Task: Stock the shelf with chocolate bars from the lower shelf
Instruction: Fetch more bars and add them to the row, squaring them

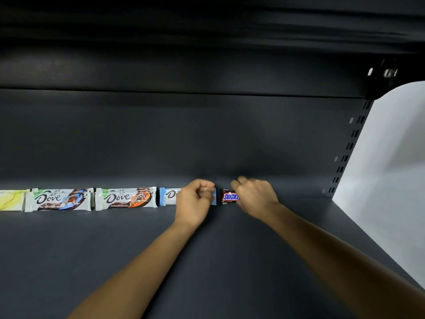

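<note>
The right end of a small Snickers bar (229,197) is pinched in the curled fingers of the right hand (255,195), just right of centre; that end is hidden by the fingers, and the logo is cut short by them. Just to its left, not quite touching, the left hand (195,201) is closed with its fingers curled on the right end of a blue-edged Dove bar (169,195). Most of that wrapper is covered, so only its left part and a blue sliver at the fingertips are seen. Further left in the same row lie an orange-marked Dove bar (126,198), a blue-marked Dove bar (58,199), and a yellow-green wrapper (10,200) cut off by the left edge. All are laid on the dark shelf (207,261) against its back panel (207,134). A slotted upright (349,146) is seen at the right.
</note>
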A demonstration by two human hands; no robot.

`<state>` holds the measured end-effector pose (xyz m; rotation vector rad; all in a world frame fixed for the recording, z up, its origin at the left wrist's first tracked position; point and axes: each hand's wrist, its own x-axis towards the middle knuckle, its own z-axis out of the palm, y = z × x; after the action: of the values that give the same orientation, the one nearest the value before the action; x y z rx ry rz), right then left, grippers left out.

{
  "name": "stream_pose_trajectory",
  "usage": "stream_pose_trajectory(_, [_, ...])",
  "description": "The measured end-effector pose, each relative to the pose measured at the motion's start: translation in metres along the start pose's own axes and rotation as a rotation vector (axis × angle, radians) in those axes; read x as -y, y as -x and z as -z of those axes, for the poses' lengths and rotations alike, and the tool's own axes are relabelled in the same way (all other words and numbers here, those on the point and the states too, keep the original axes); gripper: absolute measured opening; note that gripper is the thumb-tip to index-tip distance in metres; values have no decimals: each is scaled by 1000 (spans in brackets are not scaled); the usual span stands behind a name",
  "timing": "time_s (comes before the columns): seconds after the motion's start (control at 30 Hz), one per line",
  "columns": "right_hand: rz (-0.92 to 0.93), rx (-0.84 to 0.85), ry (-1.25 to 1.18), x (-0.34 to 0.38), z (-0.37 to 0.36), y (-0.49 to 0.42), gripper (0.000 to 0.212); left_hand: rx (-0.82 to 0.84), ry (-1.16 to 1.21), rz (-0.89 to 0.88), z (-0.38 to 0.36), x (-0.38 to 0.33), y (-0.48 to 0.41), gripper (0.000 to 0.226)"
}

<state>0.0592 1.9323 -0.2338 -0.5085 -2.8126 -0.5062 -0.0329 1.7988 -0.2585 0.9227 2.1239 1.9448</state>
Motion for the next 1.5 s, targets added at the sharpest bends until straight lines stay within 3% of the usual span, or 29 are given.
stream_pose_trajectory(0.17, [-68, -70, -103, -8, 15, 3, 27, 17, -22, -19, -1, 1, 1, 27])
stream_pose_trajectory(0.27, [-237, -143, -544, -11, 27, 0, 19, 50, 12, -18, -4, -5, 5, 24])
stream_pose_trajectory(0.4, [-333, -200, -1126, -6, 36, 0, 11, 168, 235, 82, -8, -19, 13, 14])
stream_pose_trajectory(0.53, [-375, -177, -1556, 0, 31, 6, 14, 146, 440, 166, -6, -27, 14, 20])
stream_pose_trajectory(0.63, [-335, -125, -1690, 3, 30, 12, 25, 141, 474, 190, -3, -27, 14, 20])
stream_pose_trajectory(0.8, [-277, -125, -1609, 8, 22, 12, 45, 150, 476, 187, -1, -23, 13, 18])
stream_pose_trajectory(1.0, [-144, -311, -1084, 14, 13, 14, 36, 142, 481, 224, 1, -19, 11, 19])
stream_pose_trajectory(1.1, [-96, -391, -956, 17, 4, 12, 36, 118, 435, 230, 1, -17, 9, 18])
stream_pose_trajectory(1.37, [-243, -470, -674, 14, -24, 14, 36, 26, 104, 191, 2, 0, 4, 18])
stream_pose_trajectory(1.5, [-293, -404, -625, 10, -36, 18, 36, 33, 61, 168, 0, 2, 3, 20])
